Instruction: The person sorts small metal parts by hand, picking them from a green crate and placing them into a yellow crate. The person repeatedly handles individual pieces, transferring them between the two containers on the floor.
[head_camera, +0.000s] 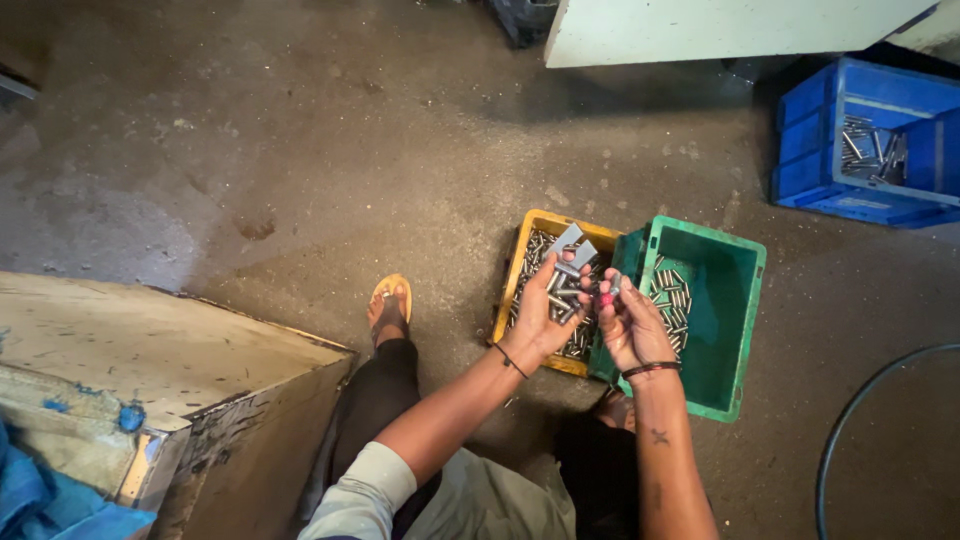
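The left hand (543, 312) cups several small metal pins (562, 297) with a flat grey gauge plate (571, 247) at its fingertips; the right hand (630, 325) pinches one pin. Both hover over a yellow tray (520, 262) and green crate (735, 330) (each holding pins) on the floor. The loosely cupped pins could spill into the wrong bin.

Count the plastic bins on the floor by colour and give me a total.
Yellow bin, with metal pins inside: 1
Green bin, with metal pins along one side: 1
Blue bin, with metal parts inside: 1
Total: 3
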